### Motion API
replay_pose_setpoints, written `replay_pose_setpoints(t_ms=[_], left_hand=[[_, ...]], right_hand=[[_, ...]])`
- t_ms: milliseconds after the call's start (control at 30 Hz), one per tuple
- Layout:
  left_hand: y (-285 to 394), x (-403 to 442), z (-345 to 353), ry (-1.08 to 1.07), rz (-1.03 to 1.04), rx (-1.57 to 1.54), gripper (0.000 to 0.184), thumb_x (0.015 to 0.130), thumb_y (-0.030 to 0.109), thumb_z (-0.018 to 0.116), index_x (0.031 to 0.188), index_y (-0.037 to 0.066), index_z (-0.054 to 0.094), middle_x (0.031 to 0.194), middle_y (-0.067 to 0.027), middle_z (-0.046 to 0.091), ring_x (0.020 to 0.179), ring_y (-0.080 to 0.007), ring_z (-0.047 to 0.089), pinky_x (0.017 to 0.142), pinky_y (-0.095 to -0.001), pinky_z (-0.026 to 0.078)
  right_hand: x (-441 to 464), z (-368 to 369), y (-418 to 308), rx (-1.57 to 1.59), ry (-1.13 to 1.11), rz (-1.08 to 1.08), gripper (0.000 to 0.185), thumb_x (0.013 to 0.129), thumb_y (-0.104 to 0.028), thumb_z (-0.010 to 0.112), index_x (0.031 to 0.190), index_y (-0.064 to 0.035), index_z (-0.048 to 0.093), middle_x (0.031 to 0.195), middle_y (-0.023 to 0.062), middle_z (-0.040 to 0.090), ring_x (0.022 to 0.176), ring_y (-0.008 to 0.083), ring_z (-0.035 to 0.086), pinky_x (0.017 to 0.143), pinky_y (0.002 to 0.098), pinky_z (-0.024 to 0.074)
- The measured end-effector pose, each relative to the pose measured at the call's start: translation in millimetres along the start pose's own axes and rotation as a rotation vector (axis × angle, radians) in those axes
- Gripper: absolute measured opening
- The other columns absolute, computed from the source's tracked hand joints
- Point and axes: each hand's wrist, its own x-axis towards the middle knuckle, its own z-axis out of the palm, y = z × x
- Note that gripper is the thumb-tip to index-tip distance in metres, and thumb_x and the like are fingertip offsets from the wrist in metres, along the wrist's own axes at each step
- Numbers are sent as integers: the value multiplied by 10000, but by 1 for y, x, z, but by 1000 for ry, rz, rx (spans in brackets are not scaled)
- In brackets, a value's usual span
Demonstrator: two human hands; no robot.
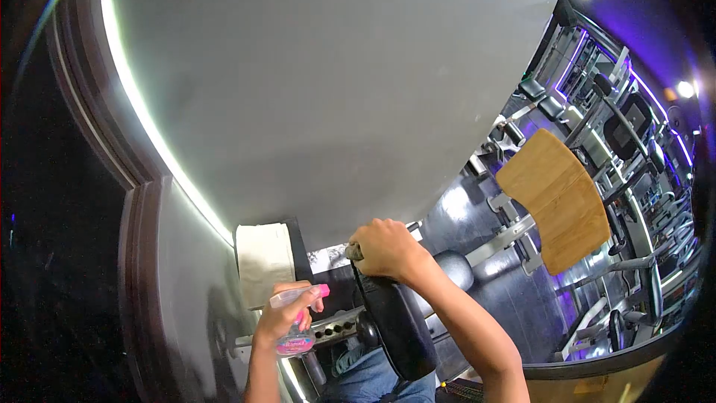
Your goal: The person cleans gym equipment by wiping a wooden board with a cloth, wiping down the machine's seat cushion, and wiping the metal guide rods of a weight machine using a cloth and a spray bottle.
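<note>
While my left hand [287, 312] grips a pink-topped spray bottle [296, 345], my right hand [391, 251] curls over something greyish [353, 252] at the black padded cushion's [403, 336] far end.

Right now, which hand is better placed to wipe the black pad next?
Right, probably: the right hand is at the black pad, apparently gripping a cloth, while the left hand holds a spray bottle.
</note>
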Motion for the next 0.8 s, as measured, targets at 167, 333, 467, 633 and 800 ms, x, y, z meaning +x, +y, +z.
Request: replay_pose_setpoints(t_ms=[167, 333, 467, 633, 800], left_hand=[[-8, -9, -3, -19, -22, 6, 332, 931, 266, 607, 807, -37, 659, 738, -86, 642, 423, -86, 507, 420, -244, 423], [-8, -20, 0, -26, -17, 29, 319, 933, 259, 605, 830, -37, 670, 741, -84, 643, 425, -85, 509, 414, -238, 413], [-9, -25, 1, -12, -3, 11, 323, 932, 269, 607, 848, -34, 678, 737, -82, 640, 425, -88, 511, 408, -235, 406], [-11, -26, -2, 1, -3, 28, 328, 929, 283, 609, 856, -28, 679, 736, -81, 639, 426, -91, 509, 409, -236, 406], [-16, -22, -4, -1, 37, 11, 341, 924, 300, 610, 858, -28, 674, 737, -79, 636, 429, -96, 512, 423, -236, 413]], right_hand=[[14, 0, 7, 10, -34, 50, 289, 677, -232, 637, 930, -164, 758, 873, 165, 706, 837, 360, 680, 789, 432, 554], [50, 25, 10, -176, -116, 220, 287, 667, -231, 644, 916, -143, 758, 889, 153, 713, 847, 344, 694, 781, 423, 557], [43, 18, -9, -262, -139, 165, 253, 677, -221, 639, 861, -81, 742, 905, 152, 713, 864, 343, 693, 767, 411, 557], [-11, 24, -15, -280, 157, -107, 132, 693, -143, 613, 756, -73, 705, 838, 112, 684, 838, 352, 656, 681, 419, 546], [-73, 9, -33, -190, 198, -156, 214, 700, -107, 624, 891, -141, 715, 942, 71, 650, 876, 321, 627, 714, 411, 549]])
